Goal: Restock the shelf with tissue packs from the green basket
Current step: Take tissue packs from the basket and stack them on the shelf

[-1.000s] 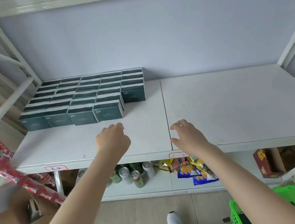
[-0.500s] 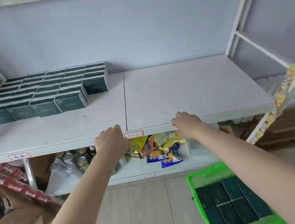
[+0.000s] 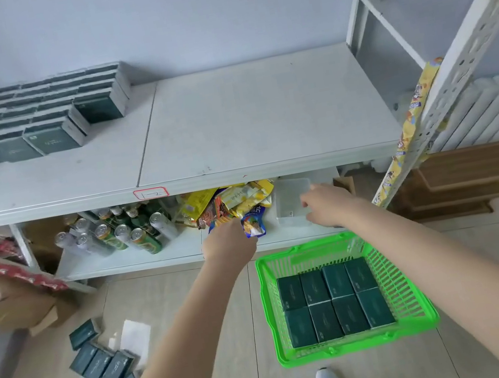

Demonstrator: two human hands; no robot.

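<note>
- Left hand (image 3: 229,242) hangs above the floor just left of the green basket (image 3: 266,302), fingers loosely curled under, nothing seen in them.
- Right hand (image 3: 327,205) is over the basket's far edge, fingers loosely spread, empty.
- Basket is on the floor, near right, with eight tissue packs (image 3: 332,304) lying flat inside.
- Shelf (image 3: 245,116): stocked packs (image 3: 29,121) in rows at far left.
- Loose packs (image 3: 102,364) are scattered on the floor, near left.
</note>
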